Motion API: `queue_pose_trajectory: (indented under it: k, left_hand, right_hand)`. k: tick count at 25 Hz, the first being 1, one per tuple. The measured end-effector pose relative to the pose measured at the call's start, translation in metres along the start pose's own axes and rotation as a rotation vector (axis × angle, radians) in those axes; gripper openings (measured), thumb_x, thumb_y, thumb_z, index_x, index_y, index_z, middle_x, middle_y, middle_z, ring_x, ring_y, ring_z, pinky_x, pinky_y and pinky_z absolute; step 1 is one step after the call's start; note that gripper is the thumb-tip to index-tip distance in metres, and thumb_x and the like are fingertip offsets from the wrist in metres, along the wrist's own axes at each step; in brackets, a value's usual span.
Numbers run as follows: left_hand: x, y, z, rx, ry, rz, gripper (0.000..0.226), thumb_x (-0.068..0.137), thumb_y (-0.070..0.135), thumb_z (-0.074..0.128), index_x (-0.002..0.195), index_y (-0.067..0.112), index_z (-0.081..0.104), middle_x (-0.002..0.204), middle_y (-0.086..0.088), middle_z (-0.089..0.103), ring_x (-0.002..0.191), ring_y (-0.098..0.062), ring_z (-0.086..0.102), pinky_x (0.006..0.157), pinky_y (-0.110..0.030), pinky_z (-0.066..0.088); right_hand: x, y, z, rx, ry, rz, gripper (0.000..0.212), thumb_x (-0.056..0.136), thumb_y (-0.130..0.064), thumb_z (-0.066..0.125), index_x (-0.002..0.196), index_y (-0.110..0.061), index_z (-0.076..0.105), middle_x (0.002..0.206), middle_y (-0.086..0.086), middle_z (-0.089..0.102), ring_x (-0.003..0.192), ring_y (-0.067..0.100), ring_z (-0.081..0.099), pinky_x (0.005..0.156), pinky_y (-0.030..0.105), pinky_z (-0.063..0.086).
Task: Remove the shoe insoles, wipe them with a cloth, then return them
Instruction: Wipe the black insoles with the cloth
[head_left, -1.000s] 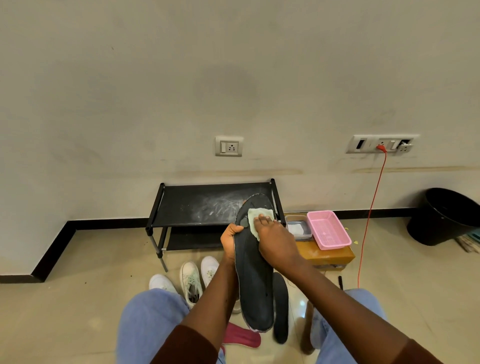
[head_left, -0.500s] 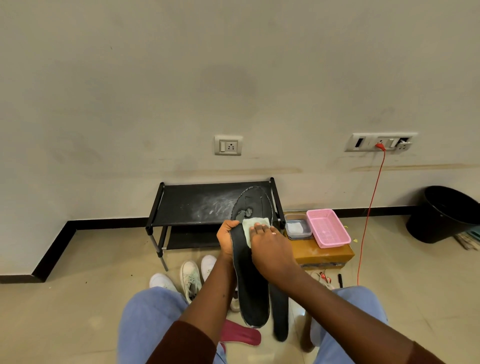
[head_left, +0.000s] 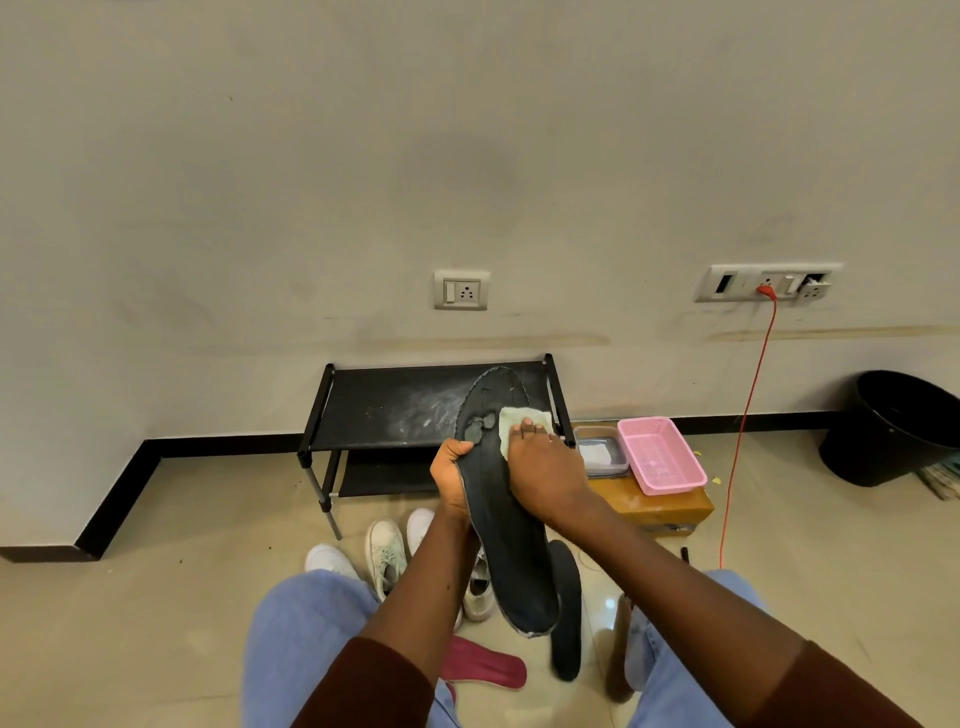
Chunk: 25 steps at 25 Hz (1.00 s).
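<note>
My left hand (head_left: 451, 475) grips the left edge of a long black insole (head_left: 506, 535), held up lengthwise in front of me with its toe end pointing away. My right hand (head_left: 545, 475) presses a pale green cloth (head_left: 519, 422) flat against the upper part of the insole, fingers spread over it. Worn grey patches show on the insole just left of the cloth. A second black insole (head_left: 568, 613) lies on the floor under my right forearm. A pink insole (head_left: 485, 667) lies on the floor between my knees. White shoes (head_left: 387, 551) stand on the floor below my left arm.
A black shoe rack (head_left: 395, 410) stands against the wall. To its right, a pink basket (head_left: 662, 454) and a clear container (head_left: 600, 452) sit on a yellow box (head_left: 654, 506). An orange cable (head_left: 743, 426) hangs from the wall socket. A black bin (head_left: 893, 426) stands far right.
My right hand slid the cloth down the insole, then back up toward the toe end. The left hand kept its grip, and the insole shifted slightly.
</note>
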<state>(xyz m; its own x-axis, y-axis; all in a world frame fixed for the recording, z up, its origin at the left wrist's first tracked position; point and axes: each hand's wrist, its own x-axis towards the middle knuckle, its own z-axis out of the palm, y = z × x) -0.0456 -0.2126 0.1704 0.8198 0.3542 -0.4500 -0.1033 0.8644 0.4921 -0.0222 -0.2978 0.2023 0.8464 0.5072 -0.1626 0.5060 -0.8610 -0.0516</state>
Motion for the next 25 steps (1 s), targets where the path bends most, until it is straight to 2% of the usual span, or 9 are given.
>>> queue_pose_trajectory:
  k: [2, 4, 7, 11, 14, 16, 20, 22, 25]
  left_hand:
    - [0.004, -0.001, -0.005, 0.002, 0.002, -0.045, 0.036, 0.075, 0.005, 0.036, 0.052, 0.004, 0.064, 0.050, -0.006, 0.061, 0.044, -0.017, 0.060, 0.053, -0.023, 0.051]
    - [0.008, -0.004, -0.009, 0.035, 0.051, -0.042, 0.019, 0.072, 0.008, 0.040, 0.071, 0.004, 0.058, 0.055, -0.006, 0.063, 0.050, -0.020, 0.061, 0.063, -0.030, 0.047]
    - [0.009, -0.004, -0.008, 0.001, 0.093, -0.052, 0.031, 0.088, 0.008, 0.030, 0.071, 0.005, 0.056, 0.052, -0.007, 0.063, 0.051, -0.023, 0.060, 0.061, -0.030, 0.046]
    - [0.005, -0.002, 0.001, 0.009, 0.086, -0.052, 0.050, 0.092, 0.007, 0.027, 0.058, 0.005, 0.063, 0.048, -0.007, 0.062, 0.038, -0.018, 0.059, 0.040, -0.017, 0.048]
    - [0.002, -0.002, 0.006, 0.064, 0.074, -0.064, 0.033, 0.090, 0.009, 0.028, 0.073, 0.005, 0.056, 0.051, -0.005, 0.063, 0.047, -0.020, 0.059, 0.055, -0.024, 0.047]
    - [0.002, -0.002, 0.005, 0.122, 0.060, -0.054, 0.031, 0.090, 0.008, 0.029, 0.069, 0.007, 0.051, 0.046, -0.003, 0.059, 0.048, -0.018, 0.055, 0.055, -0.024, 0.043]
    - [-0.002, 0.001, 0.005, 0.355, 0.066, -0.175, 0.023, 0.087, 0.012, 0.043, 0.070, 0.003, 0.056, 0.052, -0.008, 0.060, 0.052, -0.020, 0.056, 0.056, -0.026, 0.044]
    - [0.003, 0.001, 0.006, 0.418, 0.095, -0.194, 0.015, 0.085, 0.009, 0.049, 0.078, 0.002, 0.060, 0.058, -0.011, 0.063, 0.058, -0.023, 0.056, 0.057, -0.029, 0.046]
    - [0.011, -0.004, 0.004, 0.431, 0.088, -0.144, 0.015, 0.086, 0.003, 0.051, 0.097, 0.004, 0.061, 0.078, -0.014, 0.065, 0.066, -0.027, 0.060, 0.061, -0.033, 0.050]
  right_hand:
    - [-0.020, -0.009, -0.001, 0.005, -0.042, -0.021, 0.049, 0.096, -0.011, 0.042, 0.141, 0.000, 0.026, 0.148, 0.018, 0.029, 0.131, 0.032, 0.038, 0.102, 0.039, 0.038]
    - [-0.036, -0.015, -0.001, 0.051, -0.069, -0.033, 0.042, 0.095, -0.012, 0.043, 0.135, -0.002, 0.037, 0.140, 0.015, 0.040, 0.121, 0.031, 0.048, 0.095, 0.038, 0.043]
    - [-0.045, -0.015, -0.002, 0.189, -0.073, -0.003, 0.033, 0.092, -0.013, 0.046, 0.124, -0.005, 0.048, 0.125, 0.012, 0.053, 0.110, 0.026, 0.055, 0.089, 0.032, 0.046]
    - [-0.028, -0.008, 0.005, 0.384, -0.047, 0.110, 0.035, 0.091, -0.006, 0.046, 0.126, 0.000, 0.045, 0.124, 0.016, 0.053, 0.108, 0.027, 0.056, 0.083, 0.026, 0.046]
    - [-0.011, -0.001, 0.010, 0.516, 0.081, 0.176, 0.026, 0.095, -0.013, 0.040, 0.109, 0.003, 0.054, 0.100, 0.014, 0.059, 0.087, 0.021, 0.058, 0.067, 0.022, 0.040]
    - [-0.002, 0.008, 0.011, 0.740, 0.164, 0.229, 0.025, 0.095, -0.013, 0.040, 0.090, 0.001, 0.061, 0.078, 0.008, 0.056, 0.070, 0.015, 0.053, 0.063, 0.023, 0.038]
    - [0.008, 0.030, 0.020, 1.166, 0.326, 0.432, 0.007, 0.083, -0.010, 0.065, 0.087, -0.014, 0.067, 0.085, 0.000, 0.063, 0.078, 0.017, 0.059, 0.073, 0.033, 0.051]
    - [0.009, 0.036, 0.025, 1.331, 0.302, 0.523, 0.016, 0.074, -0.008, 0.074, 0.080, -0.015, 0.061, 0.082, 0.009, 0.064, 0.068, 0.020, 0.057, 0.059, 0.030, 0.049]
    - [0.013, 0.047, 0.027, 1.457, 0.116, 0.590, 0.020, 0.072, -0.004, 0.076, 0.076, -0.010, 0.058, 0.081, 0.011, 0.062, 0.064, 0.020, 0.058, 0.045, 0.023, 0.042]
